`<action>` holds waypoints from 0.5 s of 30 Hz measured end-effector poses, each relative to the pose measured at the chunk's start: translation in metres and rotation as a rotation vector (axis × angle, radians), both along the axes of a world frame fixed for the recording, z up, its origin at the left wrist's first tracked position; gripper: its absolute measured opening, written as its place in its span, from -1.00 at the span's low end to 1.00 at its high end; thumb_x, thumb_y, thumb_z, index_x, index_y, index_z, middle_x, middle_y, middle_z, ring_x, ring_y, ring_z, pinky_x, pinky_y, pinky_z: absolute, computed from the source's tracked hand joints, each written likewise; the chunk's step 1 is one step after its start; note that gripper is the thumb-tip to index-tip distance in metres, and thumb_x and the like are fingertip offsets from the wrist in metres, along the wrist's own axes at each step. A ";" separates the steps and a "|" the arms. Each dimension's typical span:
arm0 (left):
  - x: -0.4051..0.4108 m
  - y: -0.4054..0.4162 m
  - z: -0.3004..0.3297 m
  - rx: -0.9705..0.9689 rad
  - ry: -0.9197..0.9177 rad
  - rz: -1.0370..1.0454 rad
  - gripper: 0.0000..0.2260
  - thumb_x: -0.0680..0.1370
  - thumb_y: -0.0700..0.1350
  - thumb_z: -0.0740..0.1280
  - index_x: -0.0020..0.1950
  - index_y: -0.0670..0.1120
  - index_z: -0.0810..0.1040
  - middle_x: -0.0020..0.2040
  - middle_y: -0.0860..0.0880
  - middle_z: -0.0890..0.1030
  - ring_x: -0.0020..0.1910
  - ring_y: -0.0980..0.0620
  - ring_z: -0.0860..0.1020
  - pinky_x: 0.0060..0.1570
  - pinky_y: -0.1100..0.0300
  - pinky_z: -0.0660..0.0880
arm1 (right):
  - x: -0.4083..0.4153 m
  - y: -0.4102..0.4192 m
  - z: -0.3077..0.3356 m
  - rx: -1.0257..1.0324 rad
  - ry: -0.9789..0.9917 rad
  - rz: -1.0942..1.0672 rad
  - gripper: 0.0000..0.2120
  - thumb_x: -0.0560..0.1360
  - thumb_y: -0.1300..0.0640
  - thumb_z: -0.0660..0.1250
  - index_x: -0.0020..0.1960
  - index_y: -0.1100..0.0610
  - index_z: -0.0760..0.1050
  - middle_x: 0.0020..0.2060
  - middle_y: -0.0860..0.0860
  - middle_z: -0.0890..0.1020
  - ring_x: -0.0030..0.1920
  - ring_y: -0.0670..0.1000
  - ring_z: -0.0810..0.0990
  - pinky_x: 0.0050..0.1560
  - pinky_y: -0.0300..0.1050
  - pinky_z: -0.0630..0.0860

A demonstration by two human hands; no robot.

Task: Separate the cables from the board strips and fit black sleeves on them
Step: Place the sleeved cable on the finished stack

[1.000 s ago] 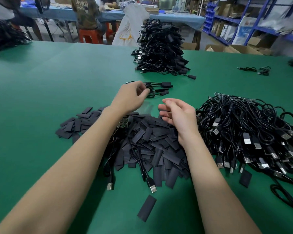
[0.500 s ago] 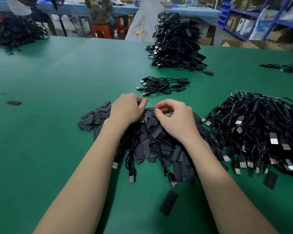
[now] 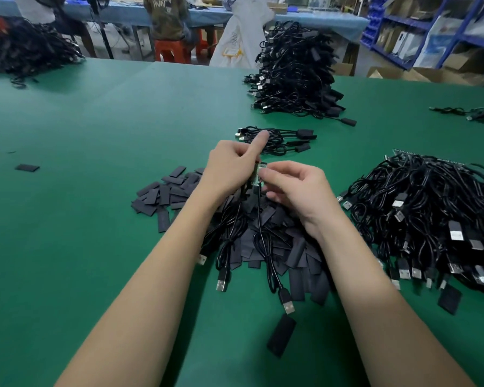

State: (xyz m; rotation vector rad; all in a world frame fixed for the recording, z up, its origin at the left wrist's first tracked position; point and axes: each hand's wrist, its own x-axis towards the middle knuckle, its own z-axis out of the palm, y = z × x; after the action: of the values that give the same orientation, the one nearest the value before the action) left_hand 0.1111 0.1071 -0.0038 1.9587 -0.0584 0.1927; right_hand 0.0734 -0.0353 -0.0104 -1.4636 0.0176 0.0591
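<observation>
Green mat table [image 3: 101, 174] in a workshop — blue shelving [image 3: 419, 29] far right, red stool [image 3: 172, 50] behind. Left hand [image 3: 229, 169] and right hand [image 3: 296, 188] both pinch a small board strip [image 3: 259, 174] above the black sleeves [image 3: 277, 233]; left index finger sticks out straight. The strip stands roughly upright, long axis near-vertical — its cable [image 3: 263, 247] hangs down toward the camera, USB plug [image 3: 289, 305] on the mat.

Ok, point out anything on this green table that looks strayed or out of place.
Three flat black sleeves lie apart from the central sleeve pile: one alone far left, one nearest the camera below the USB plugs, one at the right by the tangled black cable heap. Otherwise nothing looks damaged.
</observation>
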 end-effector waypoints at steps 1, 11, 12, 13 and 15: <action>-0.001 0.002 0.002 -0.103 0.090 -0.092 -0.44 0.58 0.26 0.32 -0.24 -0.25 0.54 -0.43 -0.01 0.42 -0.45 0.06 0.38 -0.32 0.27 0.35 | 0.000 -0.004 0.002 0.047 0.041 -0.007 -0.92 0.48 0.25 0.52 -0.07 0.15 0.64 -0.32 -0.01 0.70 -0.33 -0.11 0.65 -0.28 -0.33 0.57; -0.009 -0.006 0.007 -0.389 0.409 -0.413 -0.87 0.57 -0.14 0.42 0.07 -0.16 0.66 0.05 -0.15 0.65 0.02 -0.06 0.54 0.23 0.09 0.43 | 0.002 -0.042 0.009 0.141 0.205 0.051 -0.82 0.41 0.29 0.55 -0.02 0.18 0.63 -0.25 0.00 0.72 -0.30 -0.13 0.67 -0.25 -0.35 0.59; -0.009 -0.007 0.005 -0.387 0.421 -0.426 -0.88 0.57 -0.14 0.42 0.06 -0.15 0.67 0.07 -0.15 0.66 0.05 -0.08 0.53 0.31 0.01 0.39 | 0.002 -0.045 0.010 0.144 0.217 0.055 -0.81 0.40 0.29 0.55 -0.03 0.17 0.63 -0.26 0.00 0.73 -0.32 -0.13 0.66 -0.26 -0.36 0.58; -0.009 -0.008 0.004 -0.397 0.430 -0.435 -0.90 0.55 -0.15 0.43 0.02 -0.13 0.69 0.04 -0.13 0.68 0.04 -0.07 0.56 0.32 -0.01 0.37 | 0.001 -0.047 0.010 0.148 0.228 0.065 -0.79 0.38 0.28 0.56 -0.02 0.18 0.63 -0.27 0.00 0.73 -0.32 -0.14 0.66 -0.26 -0.36 0.58; -0.009 -0.012 0.003 -0.426 0.444 -0.454 -0.93 0.49 -0.13 0.46 -0.08 -0.09 0.72 -0.07 -0.07 0.70 -0.04 -0.01 0.59 0.26 0.02 0.35 | 0.000 -0.052 0.011 0.173 0.245 0.094 -0.69 0.28 0.24 0.57 0.01 0.20 0.62 -0.26 0.00 0.72 -0.33 -0.14 0.66 -0.26 -0.36 0.58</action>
State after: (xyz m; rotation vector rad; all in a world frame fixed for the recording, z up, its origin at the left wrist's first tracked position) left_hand 0.1019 0.0952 -0.0012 1.4788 -0.1544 -0.4914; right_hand 0.0738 -0.0869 0.0006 -1.2768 0.1399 0.3096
